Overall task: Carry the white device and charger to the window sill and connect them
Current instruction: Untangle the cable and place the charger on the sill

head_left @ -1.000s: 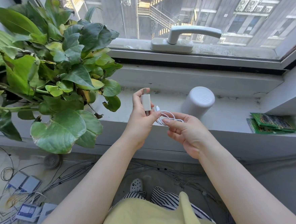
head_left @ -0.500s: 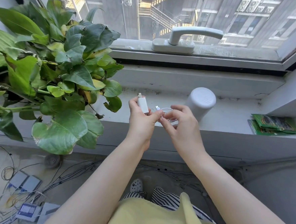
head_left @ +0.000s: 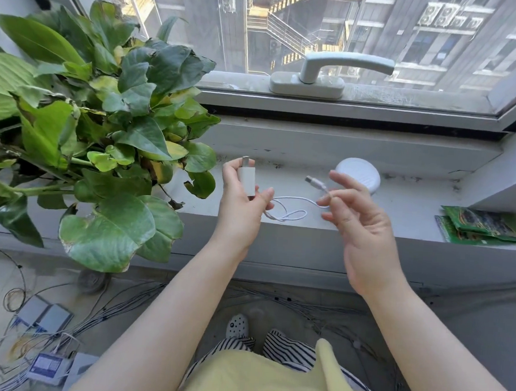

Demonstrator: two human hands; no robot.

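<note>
The white cylindrical device (head_left: 362,174) stands on the window sill (head_left: 402,211), just behind my right hand. My left hand (head_left: 241,208) grips the white charger plug (head_left: 246,180) upright, prongs up, above the sill's front part. A thin white cable (head_left: 289,209) loops from the plug across to my right hand (head_left: 357,223), which pinches it between thumb and fingers a little below its free connector (head_left: 314,182). The connector points up and left, apart from the device.
A large leafy plant (head_left: 102,129) fills the sill's left side, close to my left hand. Green packets (head_left: 483,226) lie at the sill's right end. The window handle (head_left: 335,69) is behind. Cables and small boxes (head_left: 45,333) litter the floor below.
My hands have drawn apart, the right one moving right. The coiled cable has unwound and now stretches between them, with its connector free.
</note>
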